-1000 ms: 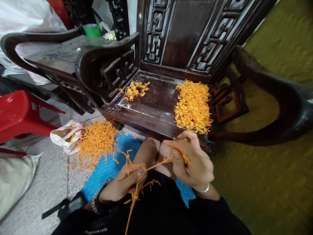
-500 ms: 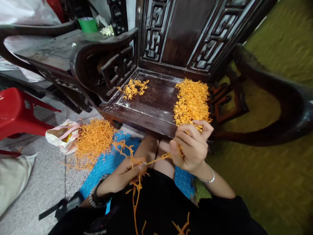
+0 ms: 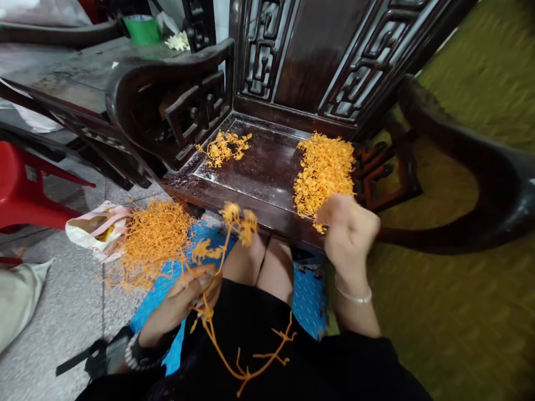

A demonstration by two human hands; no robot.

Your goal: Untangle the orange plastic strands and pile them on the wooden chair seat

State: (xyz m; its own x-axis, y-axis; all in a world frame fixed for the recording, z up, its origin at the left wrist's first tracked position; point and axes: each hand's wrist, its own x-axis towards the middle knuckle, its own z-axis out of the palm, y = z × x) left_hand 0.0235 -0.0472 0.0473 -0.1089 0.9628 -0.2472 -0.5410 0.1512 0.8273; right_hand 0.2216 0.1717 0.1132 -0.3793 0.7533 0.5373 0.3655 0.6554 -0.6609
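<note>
My left hand [image 3: 184,298] is closed in a pinch on a branching orange strand [image 3: 234,340] that trails down over my black lap and rises to a small tuft [image 3: 240,218] near my knees. My right hand [image 3: 349,234] is raised at the front edge of the dark wooden chair seat [image 3: 259,172], blurred, fingers curled, right beside the large orange pile [image 3: 324,170] on the seat's right side. A smaller orange clump [image 3: 223,147] lies at the seat's back left. A loose heap of orange strands [image 3: 152,239] lies on the floor at my left.
A blue mat [image 3: 307,295] lies under my legs. A pink-and-white bag [image 3: 94,231] sits by the floor heap. A red plastic stool [image 3: 25,189] stands far left. The chair's curved armrest [image 3: 472,161] arches at right over green floor. A green cup [image 3: 144,28] stands on a side table.
My right hand let go of the strand and moved up and right to the big pile on the seat. My left hand shifted left, and the strand's free end swung upward.
</note>
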